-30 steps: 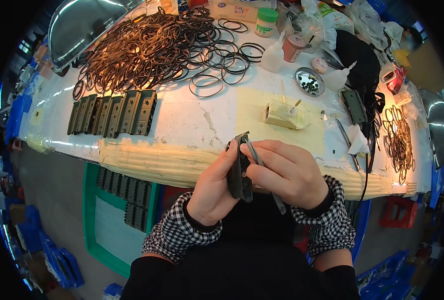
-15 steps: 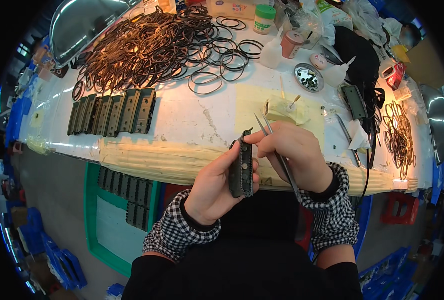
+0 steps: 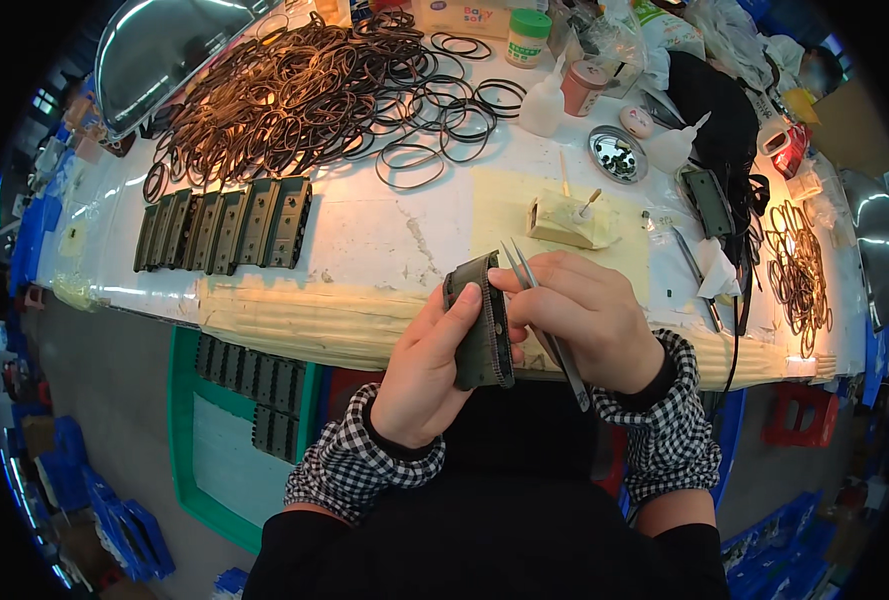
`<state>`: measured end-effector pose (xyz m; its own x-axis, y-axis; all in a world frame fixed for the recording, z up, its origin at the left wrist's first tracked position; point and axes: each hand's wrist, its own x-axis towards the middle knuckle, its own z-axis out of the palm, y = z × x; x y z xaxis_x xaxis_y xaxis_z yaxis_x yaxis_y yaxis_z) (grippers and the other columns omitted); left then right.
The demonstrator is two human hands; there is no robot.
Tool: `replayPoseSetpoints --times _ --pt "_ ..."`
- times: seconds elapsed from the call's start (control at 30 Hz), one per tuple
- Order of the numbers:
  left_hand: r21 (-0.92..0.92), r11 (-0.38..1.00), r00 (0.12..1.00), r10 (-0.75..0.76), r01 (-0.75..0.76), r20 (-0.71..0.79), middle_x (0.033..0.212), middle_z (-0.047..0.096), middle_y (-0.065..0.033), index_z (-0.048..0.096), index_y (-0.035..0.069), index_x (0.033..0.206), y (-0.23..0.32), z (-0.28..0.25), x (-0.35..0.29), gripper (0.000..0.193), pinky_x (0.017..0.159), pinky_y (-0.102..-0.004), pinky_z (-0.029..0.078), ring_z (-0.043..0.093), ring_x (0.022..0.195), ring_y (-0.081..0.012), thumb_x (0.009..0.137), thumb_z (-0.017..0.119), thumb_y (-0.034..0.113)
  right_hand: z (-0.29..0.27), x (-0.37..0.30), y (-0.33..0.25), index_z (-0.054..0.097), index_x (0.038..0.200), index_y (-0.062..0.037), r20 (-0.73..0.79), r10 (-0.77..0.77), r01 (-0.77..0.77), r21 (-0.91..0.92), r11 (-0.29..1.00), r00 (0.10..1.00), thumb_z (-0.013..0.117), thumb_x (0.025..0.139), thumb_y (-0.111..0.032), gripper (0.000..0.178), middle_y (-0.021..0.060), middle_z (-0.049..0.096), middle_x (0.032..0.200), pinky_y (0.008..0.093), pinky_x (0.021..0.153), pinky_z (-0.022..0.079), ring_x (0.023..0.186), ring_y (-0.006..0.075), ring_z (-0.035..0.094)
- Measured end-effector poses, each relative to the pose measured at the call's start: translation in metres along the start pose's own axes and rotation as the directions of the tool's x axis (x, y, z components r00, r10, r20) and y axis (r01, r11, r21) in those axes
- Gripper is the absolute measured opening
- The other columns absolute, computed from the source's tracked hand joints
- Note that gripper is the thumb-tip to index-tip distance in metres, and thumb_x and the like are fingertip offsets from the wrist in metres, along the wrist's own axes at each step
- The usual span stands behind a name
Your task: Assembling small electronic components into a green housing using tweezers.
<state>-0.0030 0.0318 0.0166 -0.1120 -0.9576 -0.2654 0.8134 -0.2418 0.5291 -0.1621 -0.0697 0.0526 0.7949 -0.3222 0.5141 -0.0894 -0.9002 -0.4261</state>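
Note:
My left hand [image 3: 414, 370] is closed round a dark green rectangular plastic housing [image 3: 479, 352], thumb flat on its broad face. The piece stands on end, slightly tilted, its toothed narrow edge turned toward my right hand [image 3: 604, 325]. Metal tweezers [image 3: 571, 380] lie in the right hand's grip, their slightly parted tips pointing up and away beside the top of the housing. The right fingertips are close to the housing's upper edge; whether they pinch a small part there, I cannot tell.
A row of similar green housings [image 3: 226, 228] stands on the table's left, before a heap of dark rubber rings [image 3: 294, 95]. A round dish [image 3: 617, 155] holds small dark parts. A taped block [image 3: 564, 222] lies ahead. Below left, a green tray [image 3: 179, 430] holds more housings.
The housing has turned in my left hand, so its broad face shows more and its narrow edge less. The tweezers and right hand have shifted slightly left.

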Motion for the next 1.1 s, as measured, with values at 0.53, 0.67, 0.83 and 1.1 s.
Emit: replayPoseSetpoints --times 0.53,0.67,0.83,1.1 --pt "0.078 0.991 0.991 0.105 -0.111 0.083 0.104 0.061 -0.0125 0.037 0.005 0.134 -0.003 -0.003 0.001 0.035 0.077 -0.0307 0.057 0.064 0.087 -0.0176 0.106 0.038 0.025 0.02 -0.016 -0.008 0.058 0.087 -0.0042 -0.26 0.004 0.029 0.121 0.992 0.965 0.075 0.069 -0.007 0.024 0.0175 0.067 0.111 0.0347 0.07 0.056 0.086 0.0293 0.067" --pt "0.041 0.997 0.99 0.066 -0.071 0.122 0.104 0.061 -0.0123 0.039 0.005 0.133 -0.004 -0.011 0.001 0.035 0.077 -0.0314 0.057 0.065 0.088 -0.0177 0.106 0.037 0.028 0.023 -0.017 -0.012 0.059 0.087 -0.0042 -0.278 0.08 -0.026 0.193 0.981 0.957 0.074 0.07 -0.004 0.023 0.0146 0.068 0.1 0.0347 0.07 0.055 0.08 0.0266 0.067" --pt "0.041 0.999 0.999 0.016 -0.017 0.046 0.1 0.062 -0.0115 0.041 0.005 0.131 0.0 -0.005 -0.003 0.035 0.078 -0.0314 0.056 0.065 0.087 -0.0178 0.106 0.037 0.029 0.022 -0.015 -0.014 0.059 0.086 -0.0038 -0.296 0.161 -0.08 0.267 0.96 0.942 0.072 0.07 -0.001 0.021 0.0095 0.067 0.084 0.0358 0.072 0.055 0.073 0.0238 0.066" --pt "-0.081 0.989 0.989 -0.119 0.126 0.09 0.095 0.068 -0.0146 0.048 0.002 0.124 0.01 -0.006 -0.006 0.035 0.073 -0.0294 0.057 0.068 0.083 -0.0192 0.106 0.038 0.03 0.015 -0.005 -0.012 0.058 0.086 -0.0018 -0.242 0.329 -0.24 0.332 0.912 0.913 0.064 0.076 0.011 0.017 0.0094 0.064 0.079 0.0313 0.069 0.054 0.082 0.0264 0.07"
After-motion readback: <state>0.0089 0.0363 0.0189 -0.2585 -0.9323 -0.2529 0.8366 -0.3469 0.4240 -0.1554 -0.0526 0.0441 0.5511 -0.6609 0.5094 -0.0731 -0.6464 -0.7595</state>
